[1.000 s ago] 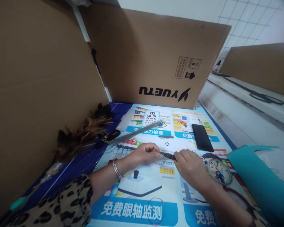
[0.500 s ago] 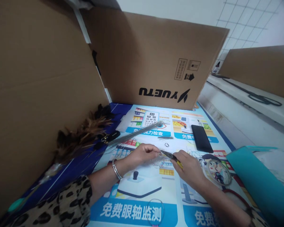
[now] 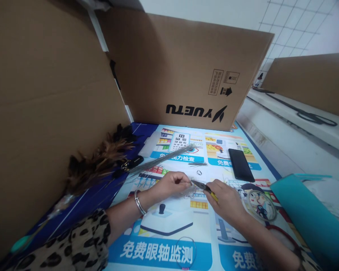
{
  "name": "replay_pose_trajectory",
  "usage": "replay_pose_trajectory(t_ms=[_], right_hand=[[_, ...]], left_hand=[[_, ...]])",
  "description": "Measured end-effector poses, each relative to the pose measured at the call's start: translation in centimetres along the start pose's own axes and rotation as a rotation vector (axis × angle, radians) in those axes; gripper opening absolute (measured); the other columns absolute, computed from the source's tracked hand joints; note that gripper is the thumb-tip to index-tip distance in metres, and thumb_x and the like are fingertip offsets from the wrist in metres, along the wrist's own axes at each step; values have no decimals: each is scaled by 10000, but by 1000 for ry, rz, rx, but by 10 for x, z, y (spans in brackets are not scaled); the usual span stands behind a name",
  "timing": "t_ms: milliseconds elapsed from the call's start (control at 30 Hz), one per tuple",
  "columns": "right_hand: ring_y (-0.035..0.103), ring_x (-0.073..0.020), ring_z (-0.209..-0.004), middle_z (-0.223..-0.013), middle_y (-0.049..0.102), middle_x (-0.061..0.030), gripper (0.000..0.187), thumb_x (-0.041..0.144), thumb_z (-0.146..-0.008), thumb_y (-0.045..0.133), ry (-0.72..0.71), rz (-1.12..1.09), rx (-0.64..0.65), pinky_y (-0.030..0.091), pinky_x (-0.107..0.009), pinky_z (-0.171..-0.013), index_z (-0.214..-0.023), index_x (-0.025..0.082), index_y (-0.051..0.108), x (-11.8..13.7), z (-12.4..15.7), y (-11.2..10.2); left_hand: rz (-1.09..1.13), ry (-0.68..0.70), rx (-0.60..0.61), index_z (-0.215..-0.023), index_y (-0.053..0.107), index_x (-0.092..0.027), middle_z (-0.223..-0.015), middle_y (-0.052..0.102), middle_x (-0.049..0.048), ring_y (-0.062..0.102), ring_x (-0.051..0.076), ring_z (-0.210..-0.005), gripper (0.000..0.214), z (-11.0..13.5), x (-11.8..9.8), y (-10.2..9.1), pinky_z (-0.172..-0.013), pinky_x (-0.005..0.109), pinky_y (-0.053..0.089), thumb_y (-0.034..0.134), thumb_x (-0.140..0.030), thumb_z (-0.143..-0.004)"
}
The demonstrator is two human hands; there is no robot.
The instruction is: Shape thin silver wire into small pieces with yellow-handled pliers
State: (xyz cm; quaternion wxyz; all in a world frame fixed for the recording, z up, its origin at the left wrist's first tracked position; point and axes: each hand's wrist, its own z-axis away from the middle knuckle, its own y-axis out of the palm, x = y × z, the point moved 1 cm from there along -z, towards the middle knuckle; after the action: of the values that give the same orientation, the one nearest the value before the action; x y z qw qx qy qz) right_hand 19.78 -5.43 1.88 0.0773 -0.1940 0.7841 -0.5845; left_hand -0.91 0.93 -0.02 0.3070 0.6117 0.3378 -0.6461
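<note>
My left hand (image 3: 171, 182) is closed in a pinch on a thin piece of wire (image 3: 190, 185), too small to make out well. My right hand (image 3: 226, 199) is wrapped round small pliers (image 3: 203, 186) with yellow handles, and their dark jaws meet the wire at my left fingertips. Both hands hover just above a printed poster mat (image 3: 169, 248) on the table. A silver bangle sits on my left wrist. A bundle of straight wires (image 3: 161, 160) lies just beyond my left hand, and a small wire ring (image 3: 199, 172) lies beyond the pliers.
A black phone (image 3: 241, 165) lies to the right of the wires. A feather duster (image 3: 98, 160) rests at the left against tall cardboard walls (image 3: 183, 67). A teal folder (image 3: 307, 214) sits at the right. Wire hoops (image 3: 262, 205) lie near my right forearm, and another hoop (image 3: 185, 251) lies by the near edge.
The pliers tilted from lying nearly level to pointing up-left, showing their yellow handle. My right hand shifted slightly; my left hand kept its pinch.
</note>
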Motion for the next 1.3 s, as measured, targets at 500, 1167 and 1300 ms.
replay_pose_trajectory(t_ms=[500, 1167, 1300], right_hand=[[492, -162, -765, -831, 537, -47, 155, 275, -837, 424, 41, 57, 23, 334, -264, -659, -905, 196, 539, 14, 0, -7], [461, -180, -746, -810, 525, -57, 151, 282, -829, 443, 41, 198, 0, 287, -291, -647, -908, 201, 542, 24, 1, -11], [461, -182, -743, -795, 526, -69, 154, 275, -838, 435, 44, 238, -7, 286, -291, -645, -894, 186, 547, 27, 1, -11]], left_hand=[[-271, 175, -166, -696, 596, -114, -621, 529, 6, 427, 85, -568, 114, 3, -3, 2, -521, 195, 344, 531, -205, -720], [-527, 323, -302, -669, 586, -143, -603, 543, -3, 462, 90, -558, 102, 6, -8, 11, -543, 207, 352, 497, -118, -712], [-571, 328, -337, -661, 592, -145, -592, 551, -4, 471, 92, -559, 108, 7, -10, 12, -549, 206, 358, 501, -105, -703]])
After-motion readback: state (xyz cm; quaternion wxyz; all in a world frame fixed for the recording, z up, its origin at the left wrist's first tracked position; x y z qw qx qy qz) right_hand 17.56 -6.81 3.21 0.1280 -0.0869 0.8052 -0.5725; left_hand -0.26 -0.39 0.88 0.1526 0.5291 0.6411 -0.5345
